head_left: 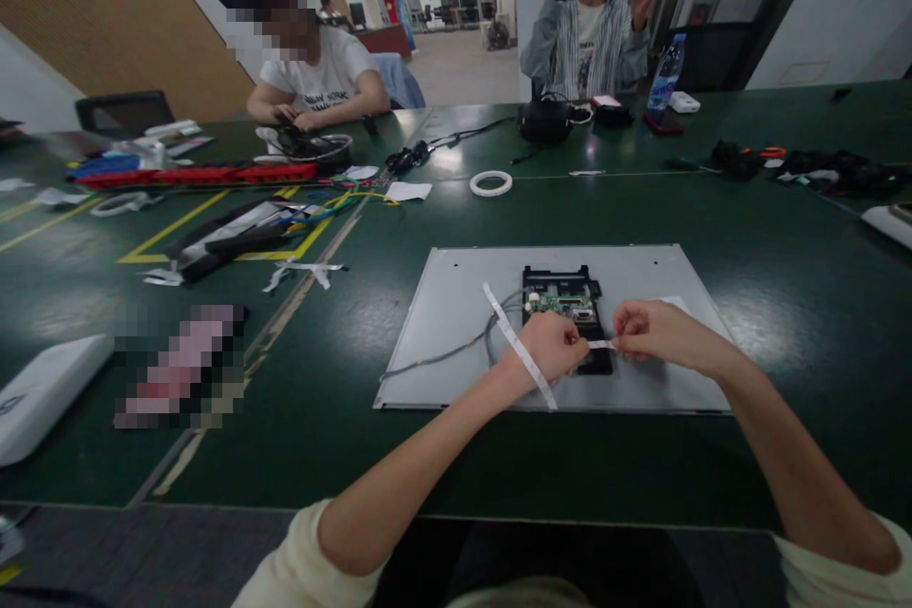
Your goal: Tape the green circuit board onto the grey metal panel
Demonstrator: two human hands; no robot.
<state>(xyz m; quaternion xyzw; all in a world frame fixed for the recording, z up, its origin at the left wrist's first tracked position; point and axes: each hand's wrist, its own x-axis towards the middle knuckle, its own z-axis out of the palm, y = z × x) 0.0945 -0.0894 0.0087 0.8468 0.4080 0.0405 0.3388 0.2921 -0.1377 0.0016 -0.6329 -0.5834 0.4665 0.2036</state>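
A short white strip of tape (600, 344) is stretched between my hands, with one end pinched in the fingers of my left hand (550, 346) and the other in those of my right hand (650, 334). Both hands hover over a black frame (557, 284) holding a green circuit board (552, 302). That frame rests on a large pale flat panel (456, 304). A longer white tape strip (509, 334) lies across my left wrist, its ends sticking out on both sides. From the board's left side a grey cable (434, 362) runs over the panel.
A white tape roll (491, 183) lies beyond the panel on the dark green table (334, 437). To the left are a phone (181, 363), a white case (49, 394) and a black bundle with wires (235, 237). Two people (324, 66) sit across, near a bottle (666, 74).
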